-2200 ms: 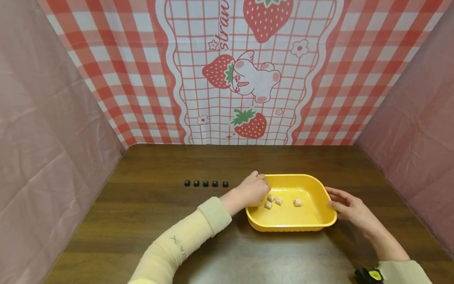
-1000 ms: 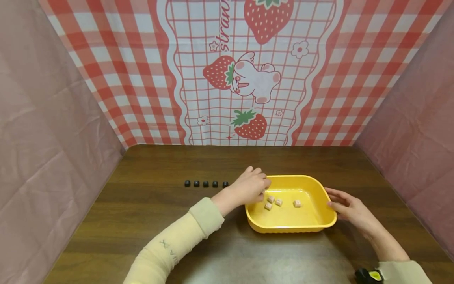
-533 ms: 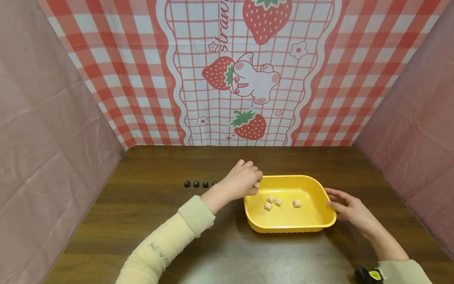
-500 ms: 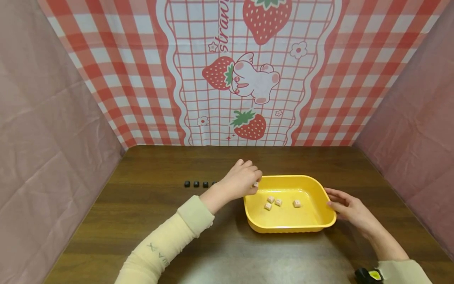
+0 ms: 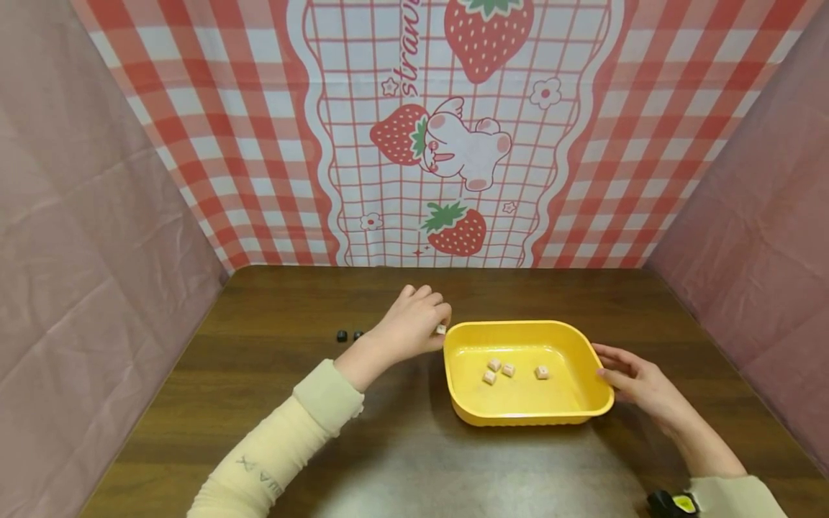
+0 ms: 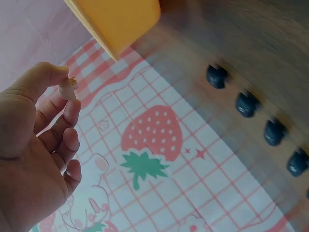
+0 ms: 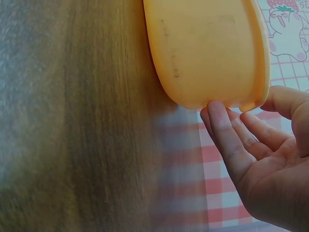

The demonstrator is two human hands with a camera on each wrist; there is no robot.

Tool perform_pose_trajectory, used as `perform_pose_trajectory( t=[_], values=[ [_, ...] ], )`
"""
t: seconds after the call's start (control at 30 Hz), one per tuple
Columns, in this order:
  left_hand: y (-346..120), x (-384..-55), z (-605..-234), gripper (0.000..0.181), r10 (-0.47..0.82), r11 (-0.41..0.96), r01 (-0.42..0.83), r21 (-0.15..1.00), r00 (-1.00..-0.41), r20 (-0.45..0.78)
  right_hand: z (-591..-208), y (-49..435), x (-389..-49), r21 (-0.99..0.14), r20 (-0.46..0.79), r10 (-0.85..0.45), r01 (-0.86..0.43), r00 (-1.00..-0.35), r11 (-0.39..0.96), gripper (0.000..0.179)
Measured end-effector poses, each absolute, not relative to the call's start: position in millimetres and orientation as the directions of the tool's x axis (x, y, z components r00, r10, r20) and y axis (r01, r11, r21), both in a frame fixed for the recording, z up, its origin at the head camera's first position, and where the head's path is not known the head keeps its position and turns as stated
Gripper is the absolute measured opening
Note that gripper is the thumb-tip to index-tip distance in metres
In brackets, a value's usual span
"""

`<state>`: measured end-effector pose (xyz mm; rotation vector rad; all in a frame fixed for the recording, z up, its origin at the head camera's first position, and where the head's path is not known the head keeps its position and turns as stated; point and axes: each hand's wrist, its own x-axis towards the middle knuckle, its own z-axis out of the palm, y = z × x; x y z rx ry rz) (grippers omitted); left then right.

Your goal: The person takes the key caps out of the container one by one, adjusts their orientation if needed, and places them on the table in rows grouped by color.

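Observation:
My left hand is just beyond the left rim of the yellow plastic basin, above the table. Between its thumb and index finger it pinches a small beige keycap; the other fingers curl loosely. Several beige keycaps lie on the basin's floor. At the basin's right end my right hand holds the wall, thumb at the rim and fingers along the outside, as the right wrist view shows. A row of black keycaps lies on the table; in the head view my left forearm and hand hide part of it.
The dark wooden table has pink cloth on its left side and a strawberry-print checked cloth behind. A black device with a yellow-green patch sits by the right sleeve.
My left hand has come out of the basin and moved left with a beige keycap, now covering more of the black row. The right hand and basin stay almost where they were.

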<state>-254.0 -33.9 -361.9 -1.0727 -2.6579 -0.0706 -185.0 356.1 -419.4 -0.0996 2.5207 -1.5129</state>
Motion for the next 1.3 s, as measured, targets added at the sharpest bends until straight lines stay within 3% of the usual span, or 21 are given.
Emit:
perform_pose_trajectory(
  t=[0.37, 0.97, 1.3],
  values=[
    [-60.2, -256.6, -383.8, 0.014, 0.628, 0.76, 0.65, 0.022, -0.742, 0.235, -420.6, 356.0, -184.7, -0.883, -0.131, -0.161, 0.041, -0.978, 0.467, 0.062],
    [-61.9, -269.8, -424.6, 0.015, 0.574, 0.812, 0.583, 0.036, -0.808, 0.134, -421.2, 356.2, -185.8, -0.884, -0.132, -0.154, 0.045, -0.979, 0.466, 0.063],
    [-60.9, -270.3, -432.8, 0.009, 0.574, 0.813, 0.58, 0.049, -0.813, 0.096, -422.0, 355.9, -185.0, -0.879, -0.126, -0.152, 0.039, -0.98, 0.475, 0.063]
  ],
)
